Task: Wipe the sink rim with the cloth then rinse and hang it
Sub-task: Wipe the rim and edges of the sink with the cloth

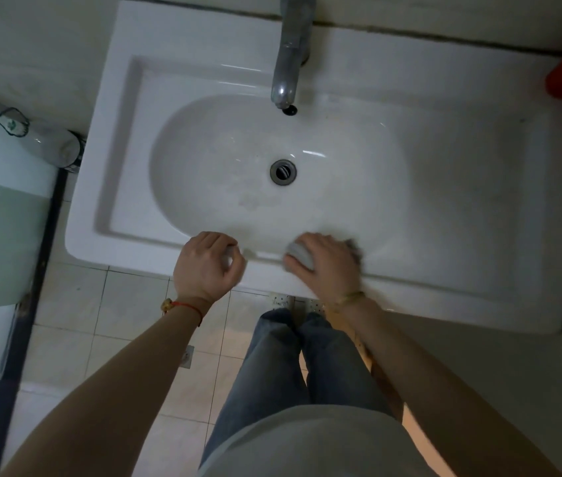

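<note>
Right hand (pixel 327 266) presses cloth (pixel 298 257) on sink rim (pixel 444 287).

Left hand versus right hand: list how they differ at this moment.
The right hand presses a grey cloth onto the sink rim; the left hand holds no cloth. The left hand's fingers are curled, resting on the rim; the right hand lies flatter over the cloth. The left wrist wears a red string, the right a gold-coloured band. Both sit on the near rim.

Head camera looks steeply down, close above the sink (pixel 156 25) and floor (pixel 128 339)
</note>
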`<state>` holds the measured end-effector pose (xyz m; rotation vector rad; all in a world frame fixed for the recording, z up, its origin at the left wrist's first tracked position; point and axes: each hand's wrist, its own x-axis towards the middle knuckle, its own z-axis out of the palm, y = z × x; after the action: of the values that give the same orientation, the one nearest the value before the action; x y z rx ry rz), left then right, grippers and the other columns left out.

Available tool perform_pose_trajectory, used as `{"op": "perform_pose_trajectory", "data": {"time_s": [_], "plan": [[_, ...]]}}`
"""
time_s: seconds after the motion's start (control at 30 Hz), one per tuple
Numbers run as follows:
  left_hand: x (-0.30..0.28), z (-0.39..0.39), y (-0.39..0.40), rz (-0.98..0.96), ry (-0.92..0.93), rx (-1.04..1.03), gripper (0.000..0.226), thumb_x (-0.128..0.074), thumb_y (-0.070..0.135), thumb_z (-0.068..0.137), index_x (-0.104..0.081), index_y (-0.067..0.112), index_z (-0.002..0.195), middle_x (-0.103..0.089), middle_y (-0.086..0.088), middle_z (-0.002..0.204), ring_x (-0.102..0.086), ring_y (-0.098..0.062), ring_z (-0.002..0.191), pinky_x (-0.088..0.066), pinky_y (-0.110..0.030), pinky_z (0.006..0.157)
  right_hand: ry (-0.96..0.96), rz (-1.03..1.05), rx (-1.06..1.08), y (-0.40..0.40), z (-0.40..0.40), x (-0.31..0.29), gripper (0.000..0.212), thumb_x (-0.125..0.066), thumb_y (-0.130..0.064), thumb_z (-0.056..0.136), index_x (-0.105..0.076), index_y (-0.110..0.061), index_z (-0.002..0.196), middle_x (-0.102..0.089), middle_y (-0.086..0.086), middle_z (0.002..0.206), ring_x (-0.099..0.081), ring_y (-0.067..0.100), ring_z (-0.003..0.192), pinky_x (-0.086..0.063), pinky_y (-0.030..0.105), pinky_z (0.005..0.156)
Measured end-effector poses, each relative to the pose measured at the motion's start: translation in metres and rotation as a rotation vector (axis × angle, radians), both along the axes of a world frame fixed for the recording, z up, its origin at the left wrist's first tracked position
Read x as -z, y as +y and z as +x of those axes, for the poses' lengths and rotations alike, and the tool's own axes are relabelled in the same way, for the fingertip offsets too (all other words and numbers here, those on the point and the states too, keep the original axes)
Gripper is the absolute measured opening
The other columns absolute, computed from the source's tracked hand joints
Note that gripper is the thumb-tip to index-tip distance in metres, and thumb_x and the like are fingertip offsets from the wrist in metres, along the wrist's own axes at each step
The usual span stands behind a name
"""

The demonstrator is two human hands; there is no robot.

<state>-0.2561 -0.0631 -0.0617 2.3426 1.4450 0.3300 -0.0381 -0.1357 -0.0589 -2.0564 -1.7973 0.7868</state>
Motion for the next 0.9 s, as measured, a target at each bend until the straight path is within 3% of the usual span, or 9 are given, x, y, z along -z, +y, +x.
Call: {"op": "perform_pose_trajectory", "data": {"time_s": [0.1,0.2,0.4,0.5,0.57,0.67,0.8,0.9], "plan": [[0.001,-0.001,0.000,-0.001,0.024,-0.005,0.017,-0.060,0.021,0.082,-0.071,0.009,0.079,-0.071,-0.002,0.075,-0.063,-0.019,0.071,-0.040,-0.022,0.068,0.097,-0.054,-0.080,0.027,-0.037,0.001,0.038,-0.050,-0.059,0.088,-0.054,-0.023,0.100,-0.063,-0.002,0.094,-0.056,0.017,0.085,-0.046,0.034,0.074],[0.001,-0.001,0.000,0.007,0.022,-0.009,0.014,-0.061,0.018,0.081,-0.072,0.009,0.079,-0.071,-0.002,0.075,-0.064,-0.020,0.071,-0.038,-0.020,0.069,0.159,-0.027,-0.108,0.011,-0.009,0.002,0.041,-0.049,-0.063,0.084,-0.052,-0.027,0.102,-0.062,-0.006,0.096,-0.055,0.013,0.087,-0.036,0.024,0.074],[0.000,-0.001,0.000,-0.022,0.011,0.009,0.024,-0.054,0.025,0.084,-0.072,0.009,0.082,-0.071,-0.002,0.078,-0.063,-0.019,0.074,-0.038,-0.021,0.070,0.091,0.010,0.003,-0.044,0.080,-0.003,0.041,-0.055,-0.064,0.081,-0.056,-0.027,0.099,-0.061,-0.011,0.091,-0.053,0.006,0.084,-0.034,0.023,0.081],[-0.007,-0.003,0.005,-0.084,0.024,0.030,0.033,-0.048,0.033,0.086,-0.072,0.010,0.085,-0.071,-0.002,0.082,-0.063,-0.020,0.077,-0.043,-0.024,0.071,0.053,-0.018,0.066,-0.039,0.076,-0.003,0.033,-0.056,-0.059,0.083,-0.054,-0.030,0.097,-0.060,-0.011,0.091,-0.054,0.008,0.083,-0.027,0.019,0.075],[-0.012,-0.005,0.008,-0.155,0.014,0.024,0.038,-0.046,0.038,0.087,-0.073,0.011,0.092,-0.072,-0.002,0.089,-0.063,-0.020,0.084,-0.045,-0.026,0.078,0.117,-0.033,0.199,-0.026,0.062,-0.003,0.031,-0.056,-0.057,0.084,-0.053,-0.030,0.098,-0.061,-0.009,0.093,-0.056,0.009,0.084,-0.035,0.025,0.077],[-0.024,-0.008,0.024,-0.206,-0.101,-0.046,0.040,-0.047,0.042,0.090,-0.071,0.013,0.104,-0.071,0.000,0.100,-0.062,-0.018,0.095,-0.045,-0.025,0.086,0.335,0.022,0.467,0.007,0.037,-0.007,0.030,-0.062,-0.050,0.085,-0.058,-0.023,0.098,-0.064,-0.003,0.095,-0.062,0.013,0.088,-0.051,0.029,0.077],[-0.058,0.011,0.109,-0.131,-0.347,-0.019,0.025,-0.055,0.032,0.094,-0.070,0.016,0.107,-0.071,0.005,0.100,-0.061,-0.012,0.091,-0.050,-0.027,0.082,0.396,0.114,0.628,0.079,0.011,-0.015,0.029,-0.063,-0.041,0.087,-0.059,-0.017,0.101,-0.064,0.003,0.099,-0.061,0.014,0.089,-0.049,0.023,0.078],[-0.090,0.047,0.178,-0.167,-0.490,-0.009,0.017,-0.059,0.027,0.095,-0.069,0.020,0.107,-0.073,0.005,0.093,-0.064,-0.008,0.080,-0.051,-0.019,0.074,0.453,0.130,0.714,0.129,0.003,-0.016,0.027,-0.062,-0.038,0.089,-0.057,-0.017,0.104,-0.062,0.000,0.100,-0.058,0.007,0.086,-0.041,0.003,0.069]]}}
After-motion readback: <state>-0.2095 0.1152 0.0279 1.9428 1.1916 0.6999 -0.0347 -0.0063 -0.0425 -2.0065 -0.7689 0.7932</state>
